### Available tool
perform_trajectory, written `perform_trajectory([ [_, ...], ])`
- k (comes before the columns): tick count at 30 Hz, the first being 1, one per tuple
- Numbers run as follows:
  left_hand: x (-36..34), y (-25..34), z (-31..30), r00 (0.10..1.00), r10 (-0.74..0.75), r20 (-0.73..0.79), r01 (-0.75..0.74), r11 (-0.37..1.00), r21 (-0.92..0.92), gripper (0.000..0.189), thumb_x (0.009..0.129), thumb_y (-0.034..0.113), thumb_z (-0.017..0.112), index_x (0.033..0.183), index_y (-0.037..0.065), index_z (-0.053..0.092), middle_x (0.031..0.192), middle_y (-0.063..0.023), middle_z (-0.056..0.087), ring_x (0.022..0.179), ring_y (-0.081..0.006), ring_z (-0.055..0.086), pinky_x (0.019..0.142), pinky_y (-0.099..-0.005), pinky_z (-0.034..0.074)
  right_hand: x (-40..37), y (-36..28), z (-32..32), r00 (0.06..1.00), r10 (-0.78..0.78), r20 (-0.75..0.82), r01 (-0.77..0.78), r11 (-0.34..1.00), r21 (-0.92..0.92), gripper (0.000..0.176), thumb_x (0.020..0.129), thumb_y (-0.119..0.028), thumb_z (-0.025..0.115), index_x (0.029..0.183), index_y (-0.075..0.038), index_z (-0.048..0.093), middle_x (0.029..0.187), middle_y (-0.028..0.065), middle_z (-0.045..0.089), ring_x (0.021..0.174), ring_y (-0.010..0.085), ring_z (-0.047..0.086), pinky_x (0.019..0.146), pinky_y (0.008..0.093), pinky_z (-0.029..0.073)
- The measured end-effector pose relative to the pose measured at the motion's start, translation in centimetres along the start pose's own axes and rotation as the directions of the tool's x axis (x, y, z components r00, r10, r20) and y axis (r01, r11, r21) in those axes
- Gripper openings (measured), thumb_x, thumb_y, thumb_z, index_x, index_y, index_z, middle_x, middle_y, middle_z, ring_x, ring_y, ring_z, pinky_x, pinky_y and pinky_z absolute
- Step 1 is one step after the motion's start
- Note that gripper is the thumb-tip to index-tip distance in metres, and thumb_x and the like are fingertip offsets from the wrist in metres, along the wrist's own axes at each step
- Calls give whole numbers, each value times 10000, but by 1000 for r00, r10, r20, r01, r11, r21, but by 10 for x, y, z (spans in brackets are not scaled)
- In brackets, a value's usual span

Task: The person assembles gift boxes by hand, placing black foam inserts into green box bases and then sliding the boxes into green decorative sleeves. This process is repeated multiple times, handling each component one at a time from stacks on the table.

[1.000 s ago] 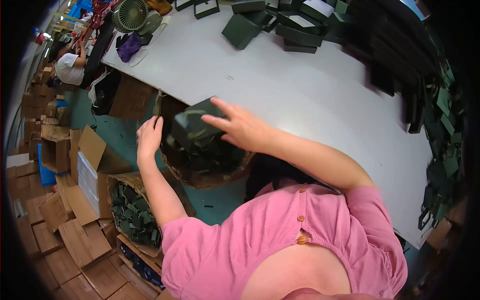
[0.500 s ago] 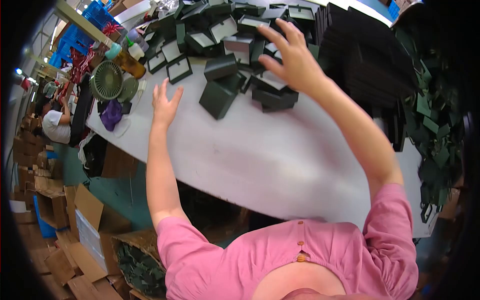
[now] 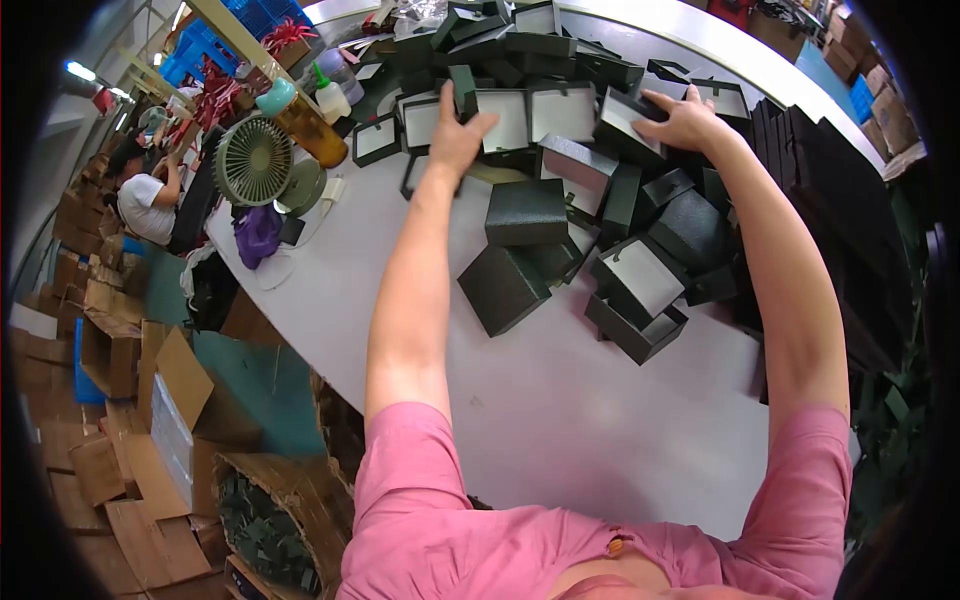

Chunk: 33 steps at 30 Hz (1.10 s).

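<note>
Head view: both arms reach to the table's (image 3: 560, 400) far edge, into a pile of well over a dozen dark green boxes (image 3: 525, 210). The left hand (image 3: 458, 130) presses an open box (image 3: 505, 118), and whether it is grasping cannot be told. The right hand (image 3: 685, 122) lies flat, unclenched, on a second box (image 3: 625, 118). Lifting boxes from the top, one at a time, would likely keep the pile steady. One fan (image 3: 252, 160) stands at the left edge.

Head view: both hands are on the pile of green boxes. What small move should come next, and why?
Probably close the left hand on the upright box it touches and draw it nearer. The right hand rests flat on an open box, and both arms are outstretched.
</note>
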<state>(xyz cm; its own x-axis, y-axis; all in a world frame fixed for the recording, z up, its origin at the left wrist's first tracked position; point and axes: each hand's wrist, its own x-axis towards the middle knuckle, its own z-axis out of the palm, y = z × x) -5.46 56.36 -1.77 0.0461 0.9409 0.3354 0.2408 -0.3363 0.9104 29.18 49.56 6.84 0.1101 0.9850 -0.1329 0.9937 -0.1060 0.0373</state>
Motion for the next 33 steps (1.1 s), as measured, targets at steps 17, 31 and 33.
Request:
perform_trajectory([
  [17,-240,81,8,924,-159,-346,136,987,-90,697,910,336,781,1375,-114,520,1358,-229,616,1199,-325,604,1079,-400,441,-196,-42,43,954,-288,82,255,924,285,573,932,-261,622,1500,-232,558,1367,161,676,1256,367,640,1067,489,505],
  [31,-304,198,24,987,16,-160,13,984,180,796,949,388,748,1550,-12,412,1598,-226,402,1397,-355,482,1166,-421,376,-467,162,47,334,-101,-937,292,956,1,301,778,-186,743,1075,-153,774,1153,60,732,1179,299,654,1010,455,514],
  [33,-369,232,40,966,245,85,-254,961,113,784,937,381,748,1560,33,423,1640,-209,360,1451,-386,420,1201,-473,326,-534,276,63,268,-19,-963,-232,969,-84,477,754,-291,789,1222,-204,745,1268,48,679,1217,309,605,1005,498,486],
])
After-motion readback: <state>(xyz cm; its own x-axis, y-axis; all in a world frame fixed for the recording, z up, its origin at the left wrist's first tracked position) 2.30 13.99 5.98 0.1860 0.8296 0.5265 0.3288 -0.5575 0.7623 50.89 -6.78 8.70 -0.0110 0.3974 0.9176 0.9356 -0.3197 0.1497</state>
